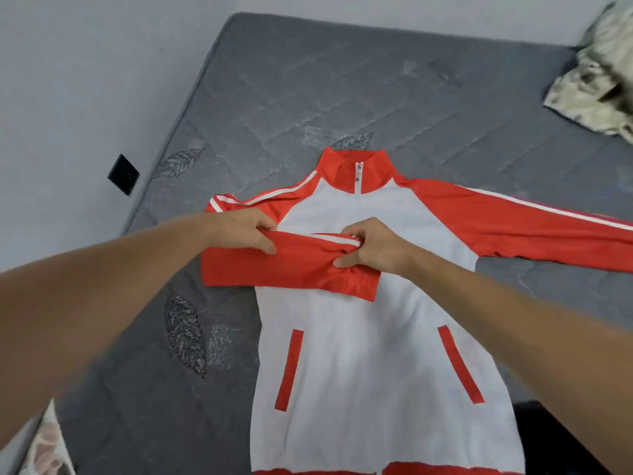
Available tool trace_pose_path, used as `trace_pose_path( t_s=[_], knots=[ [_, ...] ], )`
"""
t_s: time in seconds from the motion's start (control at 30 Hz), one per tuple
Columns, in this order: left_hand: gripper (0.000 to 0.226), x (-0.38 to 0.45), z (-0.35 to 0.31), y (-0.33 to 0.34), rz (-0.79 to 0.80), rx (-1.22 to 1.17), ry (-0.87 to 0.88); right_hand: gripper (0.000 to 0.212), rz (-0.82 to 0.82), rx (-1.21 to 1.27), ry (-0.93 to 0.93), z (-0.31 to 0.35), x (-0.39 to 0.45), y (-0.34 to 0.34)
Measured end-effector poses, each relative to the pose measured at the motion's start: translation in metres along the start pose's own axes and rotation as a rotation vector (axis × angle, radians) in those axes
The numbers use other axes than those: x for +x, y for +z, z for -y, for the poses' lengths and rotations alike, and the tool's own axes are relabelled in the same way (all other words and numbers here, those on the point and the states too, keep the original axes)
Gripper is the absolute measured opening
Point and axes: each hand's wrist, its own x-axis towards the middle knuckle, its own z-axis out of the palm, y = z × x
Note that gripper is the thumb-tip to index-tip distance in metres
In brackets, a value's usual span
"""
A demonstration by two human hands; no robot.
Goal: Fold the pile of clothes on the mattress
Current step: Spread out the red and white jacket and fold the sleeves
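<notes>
A white track jacket point(370, 365) with red sleeves, red collar and zip lies face up on the grey mattress point(308, 90). Its left sleeve point(291, 269) is folded across the chest. My left hand point(246, 231) grips that sleeve near the shoulder fold, and my right hand point(370, 245) pinches it close to the cuff end over the chest. The other sleeve point(531, 228) stretches out flat to the right. A crumpled camouflage garment point(596, 80) lies at the mattress's far right corner.
A pale wall runs along the mattress's left and far sides, with a black square plate point(123, 174) on it. A patterned cloth point(44, 447) shows at the bottom left corner. A dark object point(548, 437) sits at the lower right edge.
</notes>
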Motion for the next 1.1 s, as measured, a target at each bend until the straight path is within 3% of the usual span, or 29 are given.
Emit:
trace_pose_path(
  t_s=[0.23,0.43,0.63,0.7,0.87,1.1],
  knots=[
    [0.028,0.041,-0.071,0.002,0.020,-0.065,-0.022,0.027,-0.104,0.015,0.176,-0.066,-0.066,-0.128],
    [0.033,0.096,-0.132,0.007,0.012,-0.021,-0.039,0.040,-0.428,0.127,0.277,-0.140,-0.111,-0.224],
    [0.027,0.171,-0.182,0.024,-0.172,-0.096,0.010,0.039,-0.622,0.264,0.297,-0.213,-0.139,-0.286],
    [0.034,0.195,-0.205,0.039,-0.220,-0.142,0.052,0.041,-0.691,0.291,0.302,-0.236,-0.146,-0.306],
    [0.023,0.246,-0.259,0.085,-0.324,-0.153,0.119,0.040,-0.829,0.282,0.323,-0.291,-0.163,-0.349],
    [0.027,0.314,-0.317,0.119,-0.393,-0.077,0.199,0.032,-0.914,0.182,0.404,-0.352,-0.186,-0.404]
  ],
)
